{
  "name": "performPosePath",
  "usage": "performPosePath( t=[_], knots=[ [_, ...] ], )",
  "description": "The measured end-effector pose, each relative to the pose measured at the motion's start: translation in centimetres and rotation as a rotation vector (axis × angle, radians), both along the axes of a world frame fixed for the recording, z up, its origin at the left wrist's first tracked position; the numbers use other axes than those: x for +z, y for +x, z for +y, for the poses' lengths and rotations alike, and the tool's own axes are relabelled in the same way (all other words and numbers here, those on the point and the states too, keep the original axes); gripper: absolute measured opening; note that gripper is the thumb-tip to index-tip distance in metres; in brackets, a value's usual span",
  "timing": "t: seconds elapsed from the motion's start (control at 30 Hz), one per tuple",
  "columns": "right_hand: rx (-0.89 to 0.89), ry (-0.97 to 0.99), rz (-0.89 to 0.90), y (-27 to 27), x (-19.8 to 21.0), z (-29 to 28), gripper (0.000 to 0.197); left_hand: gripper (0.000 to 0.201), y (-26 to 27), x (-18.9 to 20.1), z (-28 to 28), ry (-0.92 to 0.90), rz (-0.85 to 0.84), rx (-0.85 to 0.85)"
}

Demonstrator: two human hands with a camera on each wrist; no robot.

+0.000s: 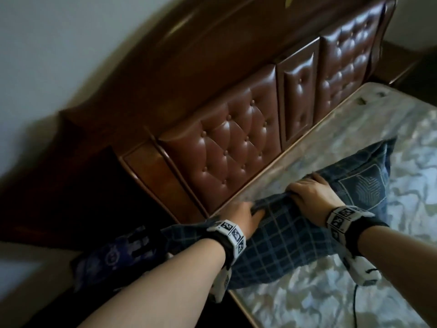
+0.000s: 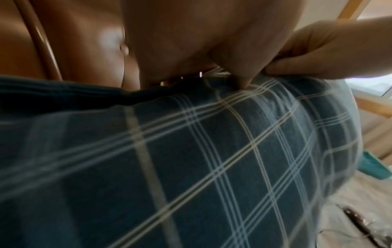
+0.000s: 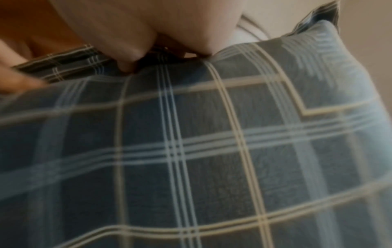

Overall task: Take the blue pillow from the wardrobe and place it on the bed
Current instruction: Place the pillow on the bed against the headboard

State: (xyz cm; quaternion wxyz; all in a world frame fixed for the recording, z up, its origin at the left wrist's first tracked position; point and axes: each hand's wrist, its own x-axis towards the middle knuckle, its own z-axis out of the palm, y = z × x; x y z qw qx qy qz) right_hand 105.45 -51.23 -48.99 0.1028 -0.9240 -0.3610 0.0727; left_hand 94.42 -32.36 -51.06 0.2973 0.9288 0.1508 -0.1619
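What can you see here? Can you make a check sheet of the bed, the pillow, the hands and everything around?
Surface: mattress, pale patterned cover, bare.
Job's things: pillow, blue plaid, over the mattress corner near the headboard.
Clutter: dark blue printed cloth by the left arm, partly off the bed.
Grips: left hand and right hand both clutch the pillow's top edge.
Cables: black cable hanging from the right wrist.
Surroundings: brown tufted headboard, pale wall.
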Motion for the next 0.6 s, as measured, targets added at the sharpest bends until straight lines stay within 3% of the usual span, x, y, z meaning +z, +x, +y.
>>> performPosePath(
  t=[0.1, 0.23, 0.4, 0.47, 0.6],
  knots=[
    [0.003, -0.036, 0.046, 3.6, -6.1, 0.5, 0.019, 0.046, 1.7, -6.8, 0.0, 0.036, 0.040, -0.008],
    [-0.114, 0.010, 0.034, 7.4, -13.7, 3.4, 0.018, 0.084, 2.3, -12.9, -0.3, 0.173, -0.026, 0.070],
    [-0.273, 0.100, 0.021, 10.0, -17.6, 8.3, 0.031, 0.084, 3.1, -14.5, 0.6, 0.388, -0.113, 0.112],
    [-0.342, 0.110, 0.054, 10.0, -17.7, 9.1, 0.045, 0.085, 3.4, -14.9, 1.3, 0.387, -0.071, 0.100],
    [-0.392, -0.076, 0.196, 9.3, -19.3, 8.3, 0.061, 0.096, 3.5, -16.1, 1.7, 0.357, 0.098, 0.102]
  ],
)
